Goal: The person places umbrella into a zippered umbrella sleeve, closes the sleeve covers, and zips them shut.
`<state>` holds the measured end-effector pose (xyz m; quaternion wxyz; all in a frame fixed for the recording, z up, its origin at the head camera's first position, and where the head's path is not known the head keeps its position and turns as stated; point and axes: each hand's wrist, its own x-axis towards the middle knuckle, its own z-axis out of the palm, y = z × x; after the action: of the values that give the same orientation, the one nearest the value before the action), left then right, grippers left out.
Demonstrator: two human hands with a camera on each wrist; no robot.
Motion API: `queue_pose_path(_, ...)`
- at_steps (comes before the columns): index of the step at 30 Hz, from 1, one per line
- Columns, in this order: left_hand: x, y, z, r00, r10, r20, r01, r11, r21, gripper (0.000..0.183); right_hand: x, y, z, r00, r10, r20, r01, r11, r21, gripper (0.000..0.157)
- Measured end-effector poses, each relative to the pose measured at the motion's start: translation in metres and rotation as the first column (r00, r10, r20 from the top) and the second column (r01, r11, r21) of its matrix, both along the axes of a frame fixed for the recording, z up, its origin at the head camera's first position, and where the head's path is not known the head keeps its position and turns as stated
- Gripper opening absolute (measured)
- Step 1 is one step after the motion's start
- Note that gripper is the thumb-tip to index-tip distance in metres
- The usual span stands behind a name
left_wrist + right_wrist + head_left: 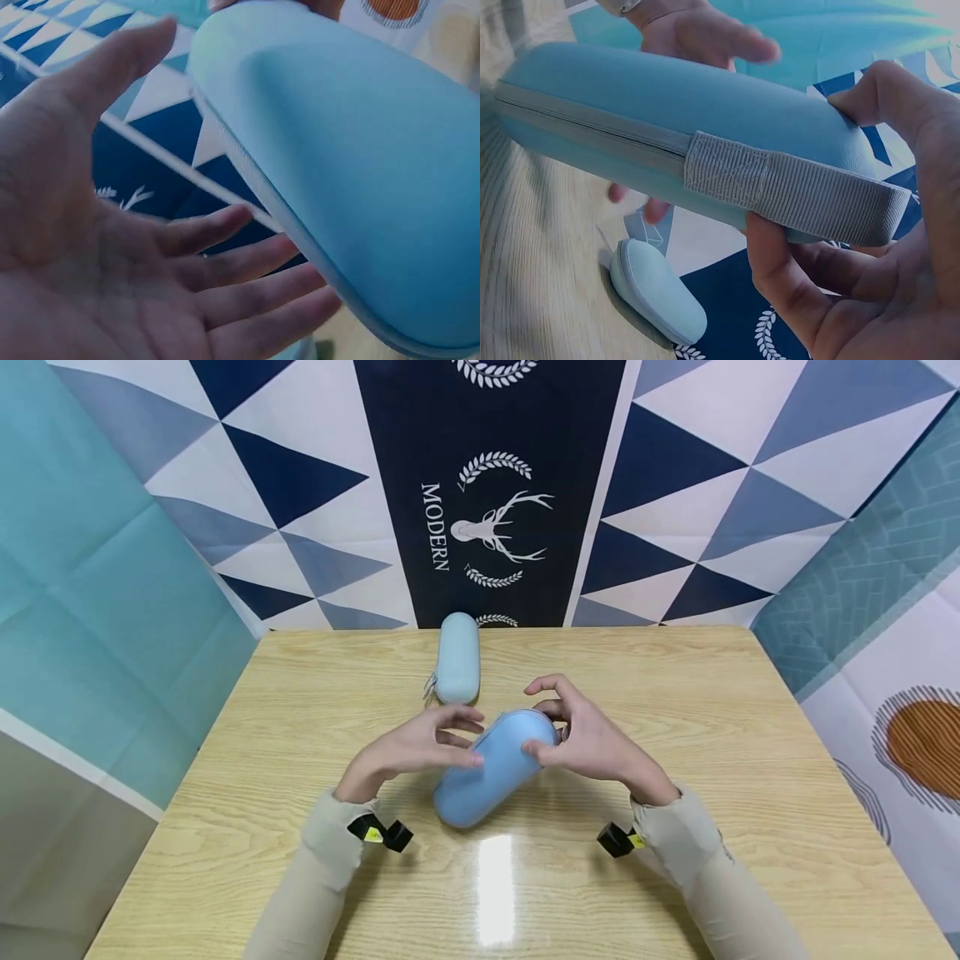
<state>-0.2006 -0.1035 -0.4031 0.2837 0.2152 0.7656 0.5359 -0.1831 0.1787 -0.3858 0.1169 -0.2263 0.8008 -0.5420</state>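
Note:
A blue zippered glasses case [487,777] is held tilted above the table in the head view, its upper end toward the right. My right hand [596,739] pinches that end, thumb on one face and fingers on the other. The right wrist view shows a grey ribbed strap loop [810,191] at the gripped end and a zipper running along the side. Beside the case, my left hand [420,745] has its fingers extended; in the left wrist view the fingertips [319,300] meet the case's zipped edge, though contact is unclear. The thumb there stands apart from it.
A smaller pale blue zippered case [457,664] with a cord at its side lies at the back of the wooden table [300,710], near the patterned back wall cloth [495,410]. Cloth also hangs at the left and right sides.

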Motion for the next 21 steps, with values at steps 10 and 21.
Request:
queue_pose_path(10,0.012,0.021,-0.003,0.981,-0.123,-0.153,0.106,0.988,-0.116,0.047,-0.001,0.002,-0.002,0.989,0.117,-0.089,-0.114,0.993,0.042,0.048)
queue_pose_path(21,0.018,0.030,-0.007,0.962,-0.149,-0.230,0.091,0.965,-0.247,0.048,-0.001,0.000,-0.001,0.961,0.208,-0.185,-0.177,0.969,0.171,0.023)
